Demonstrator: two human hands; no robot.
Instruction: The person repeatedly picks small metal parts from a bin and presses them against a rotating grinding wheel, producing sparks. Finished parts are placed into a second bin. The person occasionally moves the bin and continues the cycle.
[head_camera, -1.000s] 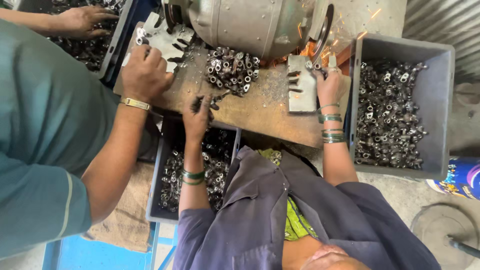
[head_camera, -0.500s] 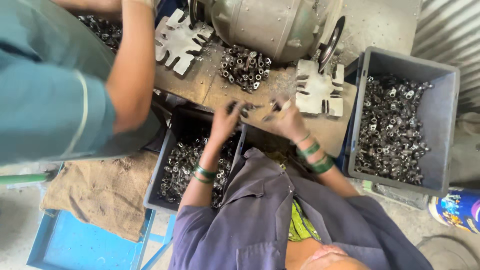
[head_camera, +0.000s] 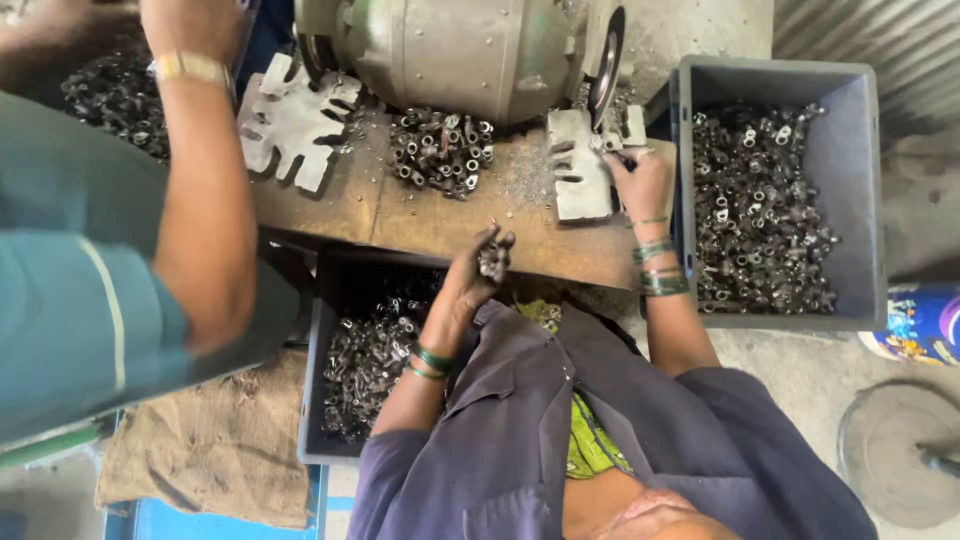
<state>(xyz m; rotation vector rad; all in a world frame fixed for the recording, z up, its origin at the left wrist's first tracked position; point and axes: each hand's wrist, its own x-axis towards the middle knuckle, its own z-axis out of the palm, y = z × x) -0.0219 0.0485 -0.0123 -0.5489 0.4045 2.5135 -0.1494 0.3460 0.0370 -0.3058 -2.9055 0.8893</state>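
Wooden bench (head_camera: 400, 215) over a concrete floor (head_camera: 800, 380). Wearer's hand (head_camera: 190, 22), apparently the right hand, is cropped at the top, grip indeterminable, near the notched plate (head_camera: 290, 125); left hand unseen. Centre: bench grinder (head_camera: 460, 50), loose fittings (head_camera: 440, 150), co-worker's hand (head_camera: 488, 258) clutching parts. Right: grey bin (head_camera: 850, 200).

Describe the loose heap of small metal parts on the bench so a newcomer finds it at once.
Start at the big grey grinder motor at the far edge of the wooden bench. Right in front of it, between the left notched plate and the right notched plate, lies the heap of small ring-shaped parts. Unlike the other heaps, it sits bare on the wood, not in a bin.
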